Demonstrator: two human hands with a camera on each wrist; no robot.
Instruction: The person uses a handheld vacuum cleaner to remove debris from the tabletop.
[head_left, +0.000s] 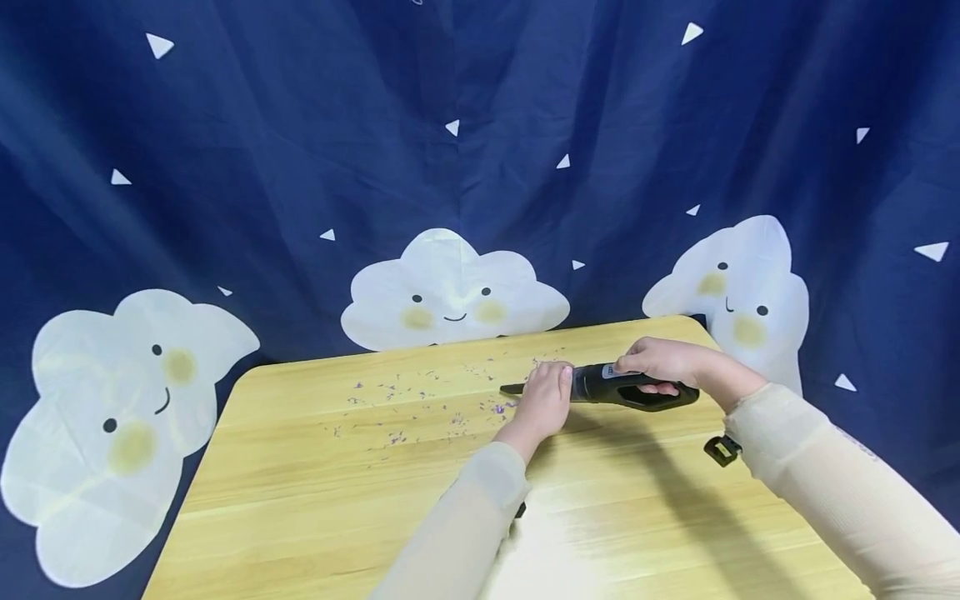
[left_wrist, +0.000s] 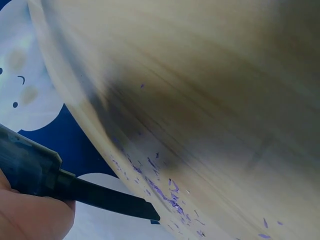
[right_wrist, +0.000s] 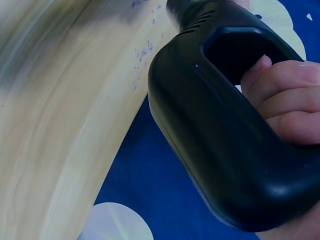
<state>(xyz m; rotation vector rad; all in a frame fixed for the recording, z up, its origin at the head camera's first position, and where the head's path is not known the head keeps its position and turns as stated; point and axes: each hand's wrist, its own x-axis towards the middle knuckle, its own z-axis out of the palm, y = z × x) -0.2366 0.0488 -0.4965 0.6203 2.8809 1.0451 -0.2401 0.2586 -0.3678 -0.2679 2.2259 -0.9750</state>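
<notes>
1. The handheld vacuum [head_left: 592, 385] is black, with a looped handle [head_left: 654, 403], a small pale label [head_left: 610, 371] and a narrow nozzle [head_left: 512, 389] cut slantwise at the tip.
2. It is held roughly level over the desk [head_left: 300, 517], nozzle pointing left (whether the tip touches down, I cannot tell).
3. Purple scraps [head_left: 499, 409], thin slivers, lie loosely scattered toward the far edge, some clustered near the nozzle.
</notes>
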